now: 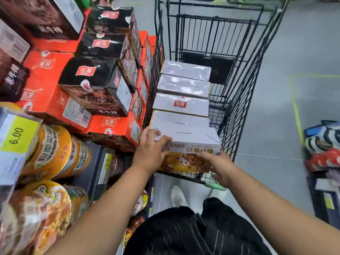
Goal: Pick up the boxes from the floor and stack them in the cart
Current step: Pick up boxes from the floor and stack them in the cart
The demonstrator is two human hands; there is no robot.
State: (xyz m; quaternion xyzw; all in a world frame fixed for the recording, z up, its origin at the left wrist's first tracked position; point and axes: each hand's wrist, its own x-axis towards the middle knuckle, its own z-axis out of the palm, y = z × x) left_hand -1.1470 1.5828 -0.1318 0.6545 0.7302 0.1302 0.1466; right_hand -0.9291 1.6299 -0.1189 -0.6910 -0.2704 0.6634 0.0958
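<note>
We grip the near white box [185, 144] in the cart [246, 74]: left hand [150, 153] curled over its left corner, right hand [220, 168] spread against its near face.

The smooth grey concrete floor [287, 52] fills the right and top of the frame, marked with thin yellow-green tape lines [295, 105]. At the left stand shelves of stacked orange and black cartons [88, 83] and a yellow price tag [17, 138].

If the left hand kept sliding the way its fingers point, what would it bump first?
Probably nothing new: the left hand already lies on the nearest box. Going on, it would likely cross that top toward the next box.
</note>
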